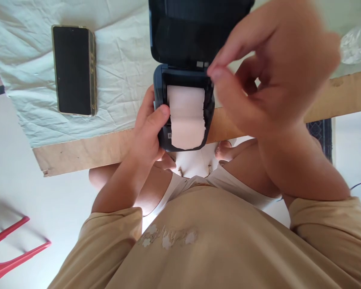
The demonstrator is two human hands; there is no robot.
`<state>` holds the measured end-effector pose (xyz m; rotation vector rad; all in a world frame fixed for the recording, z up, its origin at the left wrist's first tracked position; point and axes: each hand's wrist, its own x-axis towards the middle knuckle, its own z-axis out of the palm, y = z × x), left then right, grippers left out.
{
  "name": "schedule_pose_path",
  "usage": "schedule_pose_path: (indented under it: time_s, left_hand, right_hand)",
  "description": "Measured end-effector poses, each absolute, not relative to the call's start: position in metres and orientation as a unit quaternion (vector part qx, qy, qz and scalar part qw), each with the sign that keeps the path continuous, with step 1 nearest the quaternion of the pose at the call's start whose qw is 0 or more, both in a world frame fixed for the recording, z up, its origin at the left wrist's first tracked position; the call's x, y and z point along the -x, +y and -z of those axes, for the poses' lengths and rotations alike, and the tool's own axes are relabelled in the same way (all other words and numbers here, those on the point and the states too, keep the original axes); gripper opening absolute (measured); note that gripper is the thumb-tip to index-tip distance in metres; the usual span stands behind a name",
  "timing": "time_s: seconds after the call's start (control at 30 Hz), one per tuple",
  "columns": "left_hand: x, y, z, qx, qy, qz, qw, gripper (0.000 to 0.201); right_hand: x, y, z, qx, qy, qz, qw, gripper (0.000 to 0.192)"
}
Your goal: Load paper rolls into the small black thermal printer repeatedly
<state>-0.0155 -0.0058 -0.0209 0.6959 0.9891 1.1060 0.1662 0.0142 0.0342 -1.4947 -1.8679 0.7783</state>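
— What's in front of you?

— A small dark printer point(183, 80), sitting at the near edge of the table point(87, 150). Its lid point(195, 28) is swung up and away from me. A roll of white paper point(186, 102) lies in the open bay, and a loose tongue of it hangs over the printer's near lip, its right edge torn ragged.

— And your hands?

— My left hand point(149, 132) grips the printer's left side, thumb curled over its front corner, fingers wrapped underneath. My right hand point(267, 76) hovers over the printer's right side, a bit blurred, fingers half curled with thumb and forefinger drawn close at the hinge. I can't tell whether they pinch anything or touch the printer.

— What else is around it?

— Left of the printer, well apart, a black phone point(74, 70) lies face up on the pale wrinkled cloth point(120, 60) covering the table. Far right of the printer, crinkled clear plastic point(356, 44). Below the printer, my knees and tan shirt point(198, 241); down left, a red chair frame point(9, 257) on the floor.
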Motion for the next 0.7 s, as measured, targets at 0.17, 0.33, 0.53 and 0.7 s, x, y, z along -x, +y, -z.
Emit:
schedule_pose_path:
  time_s: [0.17,0.33,0.53,0.7]
  left_hand:
    - [0.013,-0.008,0.021,-0.332,0.434,-0.469,0.694,0.041]
    - [0.015,-0.005,0.032,-0.326,0.442,-0.501,0.669,0.044]
    - [0.026,-0.006,0.038,-0.355,0.397,-0.485,0.694,0.045]
    - [0.028,-0.002,0.04,-0.311,0.413,-0.508,0.689,0.048]
  right_hand:
    - [-0.157,0.009,-0.026,0.593,-0.736,-0.216,0.245,0.031]
    - [-0.154,0.008,-0.023,0.562,-0.77,-0.238,0.188,0.034]
    - [-0.172,0.001,-0.048,0.571,-0.702,-0.377,0.197,0.042]
    - [-0.217,0.005,-0.04,0.537,-0.589,-0.443,0.41,0.052]
